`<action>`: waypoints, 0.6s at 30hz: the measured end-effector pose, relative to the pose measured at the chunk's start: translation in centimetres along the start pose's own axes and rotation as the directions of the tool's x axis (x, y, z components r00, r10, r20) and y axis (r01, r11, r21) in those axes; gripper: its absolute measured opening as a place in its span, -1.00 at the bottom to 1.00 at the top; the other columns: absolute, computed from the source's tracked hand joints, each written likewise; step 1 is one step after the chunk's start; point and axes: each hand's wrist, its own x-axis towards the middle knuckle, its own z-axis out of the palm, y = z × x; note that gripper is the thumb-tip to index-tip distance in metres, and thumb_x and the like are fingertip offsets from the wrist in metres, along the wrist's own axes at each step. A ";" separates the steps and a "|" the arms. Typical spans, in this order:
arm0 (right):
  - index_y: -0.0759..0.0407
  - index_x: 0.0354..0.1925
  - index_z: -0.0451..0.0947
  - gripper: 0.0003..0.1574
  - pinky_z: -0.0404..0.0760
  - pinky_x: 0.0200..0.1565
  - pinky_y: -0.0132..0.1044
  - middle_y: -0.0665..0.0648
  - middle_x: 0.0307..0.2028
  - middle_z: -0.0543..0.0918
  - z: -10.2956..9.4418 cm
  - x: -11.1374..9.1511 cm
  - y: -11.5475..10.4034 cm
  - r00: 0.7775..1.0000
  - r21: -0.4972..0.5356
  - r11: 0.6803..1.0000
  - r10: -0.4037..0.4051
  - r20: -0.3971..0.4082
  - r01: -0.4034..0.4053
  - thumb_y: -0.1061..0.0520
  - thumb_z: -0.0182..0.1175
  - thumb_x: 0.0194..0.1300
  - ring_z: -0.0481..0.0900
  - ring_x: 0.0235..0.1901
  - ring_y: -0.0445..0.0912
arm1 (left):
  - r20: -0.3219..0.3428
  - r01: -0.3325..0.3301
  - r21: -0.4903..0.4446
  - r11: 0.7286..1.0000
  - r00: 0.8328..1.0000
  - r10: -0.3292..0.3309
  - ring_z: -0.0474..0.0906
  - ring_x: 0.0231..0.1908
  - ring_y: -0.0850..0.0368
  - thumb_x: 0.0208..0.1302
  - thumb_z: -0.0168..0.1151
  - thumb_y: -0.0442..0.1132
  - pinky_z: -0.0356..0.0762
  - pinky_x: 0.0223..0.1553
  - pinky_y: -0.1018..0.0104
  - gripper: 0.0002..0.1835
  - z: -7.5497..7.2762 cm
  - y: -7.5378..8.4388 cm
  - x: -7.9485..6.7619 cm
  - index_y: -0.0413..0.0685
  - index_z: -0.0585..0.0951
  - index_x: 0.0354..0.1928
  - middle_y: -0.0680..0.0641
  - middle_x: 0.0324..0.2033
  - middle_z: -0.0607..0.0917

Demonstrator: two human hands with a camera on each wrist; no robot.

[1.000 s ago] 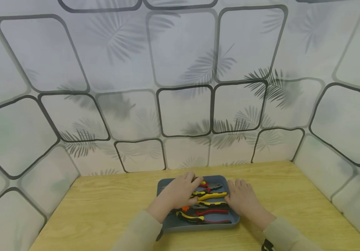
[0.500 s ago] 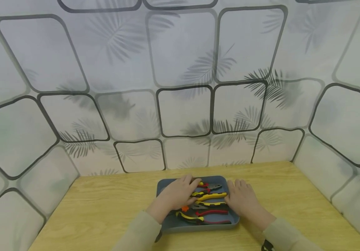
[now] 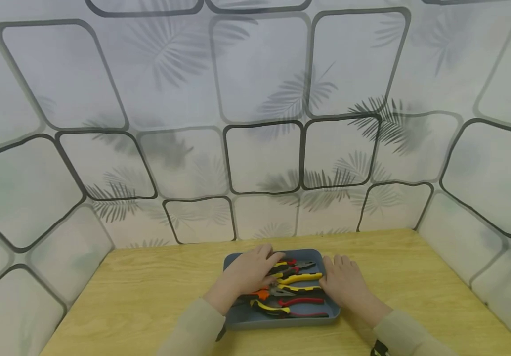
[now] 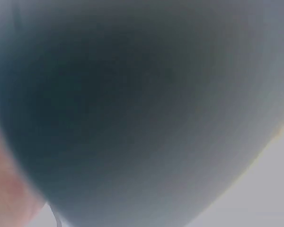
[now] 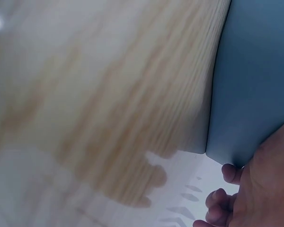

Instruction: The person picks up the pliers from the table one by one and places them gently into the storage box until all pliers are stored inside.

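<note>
A shallow blue tray (image 3: pixel 282 324) stands on the table with several pliers lying in it. My left hand (image 3: pixel 248 272) reaches over the tray's left half, fingers bent down among the pliers; whether they grip one is hidden under the hand. Pliers with yellow-and-black handles (image 3: pixel 300 278) lie right of that hand. Nearer me are pliers with red handles (image 3: pixel 302 300), an orange part (image 3: pixel 262 294) and yellow-and-black curved handles (image 3: pixel 264 307). My right hand (image 3: pixel 346 283) holds the tray's right side, thumb over the rim; the right wrist view shows it along the blue wall (image 5: pixel 251 75).
The wooden table (image 3: pixel 157 287) extends around the tray. Patterned walls (image 3: pixel 264 158) rise behind it and at both sides. A dark, blurred surface (image 4: pixel 123 104) fills most of the left wrist view, with a bit of skin at its lower left.
My left hand has shifted slightly left, uncovering more of the orange part and the yellow-and-black handles. My right hand and the tray stay in place.
</note>
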 end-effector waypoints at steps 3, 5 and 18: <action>0.24 -0.11 0.39 -0.75 0.48 -0.20 0.04 0.23 -0.32 0.40 -0.1 0.0 0.0 1.000 0.003 1.000 0.007 0.006 -0.007 0.08 0.13 0.38 0.38 -0.29 0.11 | -0.003 -0.005 0.034 0.999 1.000 0.005 0.58 -0.08 0.16 0.49 0.32 0.09 0.63 -0.10 0.34 -0.36 0.2 -0.2 -0.2 0.11 0.44 0.51 -0.02 0.11 0.57; 0.24 -0.10 0.39 -0.74 0.47 -0.20 0.04 0.23 -0.31 0.40 -0.2 0.0 -0.1 1.000 0.003 1.000 0.012 0.011 -0.012 0.08 0.13 0.39 0.38 -0.28 0.11 | -0.004 -0.005 0.051 0.999 1.000 0.005 0.57 -0.05 0.14 0.50 0.31 0.10 0.64 -0.07 0.32 -0.37 0.3 -0.3 -0.4 0.11 0.44 0.50 -0.03 0.11 0.57; 0.26 -0.02 0.43 -0.68 0.46 -0.21 0.03 0.24 -0.30 0.42 -0.1 0.1 0.0 1.000 0.013 1.000 0.008 0.020 -0.009 0.06 0.13 0.40 0.36 -0.28 0.11 | -0.035 0.038 0.047 0.998 0.999 -0.037 0.53 -0.11 0.13 0.44 0.37 0.09 0.61 -0.12 0.27 -0.35 0.5 -1.4 -1.8 0.09 0.47 0.47 -0.04 0.05 0.57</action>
